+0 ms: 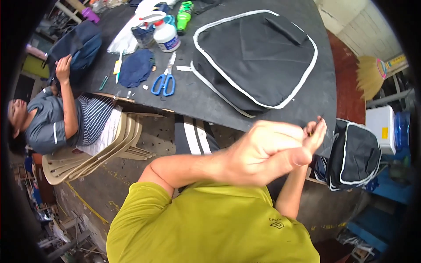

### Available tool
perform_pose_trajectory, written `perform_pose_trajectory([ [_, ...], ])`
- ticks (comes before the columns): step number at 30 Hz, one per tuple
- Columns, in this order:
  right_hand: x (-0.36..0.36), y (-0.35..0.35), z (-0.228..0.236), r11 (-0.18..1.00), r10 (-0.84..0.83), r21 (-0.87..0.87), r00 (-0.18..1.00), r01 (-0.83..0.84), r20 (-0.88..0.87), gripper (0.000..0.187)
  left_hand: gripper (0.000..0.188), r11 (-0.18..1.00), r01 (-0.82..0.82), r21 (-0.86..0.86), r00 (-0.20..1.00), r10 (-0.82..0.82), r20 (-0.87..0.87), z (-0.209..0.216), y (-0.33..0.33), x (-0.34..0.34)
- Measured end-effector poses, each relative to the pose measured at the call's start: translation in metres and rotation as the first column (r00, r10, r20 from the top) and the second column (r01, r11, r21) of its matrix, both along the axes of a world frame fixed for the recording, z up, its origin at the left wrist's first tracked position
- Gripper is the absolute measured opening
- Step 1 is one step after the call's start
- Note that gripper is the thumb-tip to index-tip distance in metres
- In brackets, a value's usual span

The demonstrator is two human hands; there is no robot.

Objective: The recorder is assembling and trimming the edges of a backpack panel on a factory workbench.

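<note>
- Black fabric with white piping makes up one large, rounded panelled piece (256, 59), lying on the far side of the table, right of centre; it is the big thing nearest the two hands, just beyond them.
- One left hand (267, 153), blurred, crosses toward the right with its fingers curled in and its thumb stretched along them; I can't tell whether it grips anything.
- One right hand (316, 133), partly hidden behind the left, has its fingers bent near the table's right edge; something small and dark shows at the fingertips, too small to name.
- One second black bag (357, 153) with white piping sits at the right, below the tabletop.
- One pair of blue-handled scissors (165, 81), one navy cloth piece (137, 68), one white bottle (166, 37) with a red cap and one bright green bottle (184, 16) are left of the big piece, the two bottles farther off.
- One co-worker (44, 118) at the far left raises a hand against one dark blue bag (81, 46).
- One stack of beige plastic chairs (96, 160) stands near that person, several chairs deep.
- Dark and matte, the tabletop (188, 98) shows pale scuffs.
- Around it, a grey floor (105, 193) carries yellow lines; at the right are one straw broom (370, 76), a pale block wall (368, 26), one white box (379, 129) and one blue jug (401, 130).
</note>
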State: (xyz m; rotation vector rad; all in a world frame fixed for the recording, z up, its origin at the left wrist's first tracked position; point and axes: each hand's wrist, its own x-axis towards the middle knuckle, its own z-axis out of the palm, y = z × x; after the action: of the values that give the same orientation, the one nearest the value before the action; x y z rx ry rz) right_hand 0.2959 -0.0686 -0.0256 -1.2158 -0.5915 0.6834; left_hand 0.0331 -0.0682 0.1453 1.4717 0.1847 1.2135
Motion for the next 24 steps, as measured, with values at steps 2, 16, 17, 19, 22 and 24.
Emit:
perform_pose_trajectory([
  [2,0.004,-0.01,0.008,0.997,0.055,0.062,0.994,-0.05,-0.094,0.034,0.033,0.546,-0.248,0.801,0.546,0.761,-0.35,-0.019,0.025,-0.007],
  [16,0.006,-0.014,-0.013,0.951,0.189,0.238,0.981,-0.195,0.051,0.018,0.031,0.809,-0.314,-0.497,0.791,0.513,0.335,0.031,0.218,-0.018],
  [17,0.009,-0.016,-0.017,0.949,0.185,0.246,0.981,-0.196,0.064,0.018,0.027,0.801,-0.182,-0.57,0.782,0.469,0.411,0.038,0.209,-0.015],
  [19,0.008,-0.014,-0.023,0.967,0.123,0.215,0.989,-0.139,0.086,0.023,0.024,0.751,-0.266,-0.604,0.773,0.541,0.333,0.039,0.186,-0.009],
  [22,-0.001,-0.004,-0.015,0.963,0.125,0.227,0.986,-0.148,0.114,0.032,0.025,0.774,-0.365,-0.518,0.809,0.539,0.235,0.011,0.168,-0.005],
  [24,-0.007,0.007,-0.008,0.952,0.098,0.283,0.993,-0.114,0.07,0.034,0.023,0.748,-0.349,-0.564,0.811,0.543,0.218,-0.008,0.164,-0.003],
])
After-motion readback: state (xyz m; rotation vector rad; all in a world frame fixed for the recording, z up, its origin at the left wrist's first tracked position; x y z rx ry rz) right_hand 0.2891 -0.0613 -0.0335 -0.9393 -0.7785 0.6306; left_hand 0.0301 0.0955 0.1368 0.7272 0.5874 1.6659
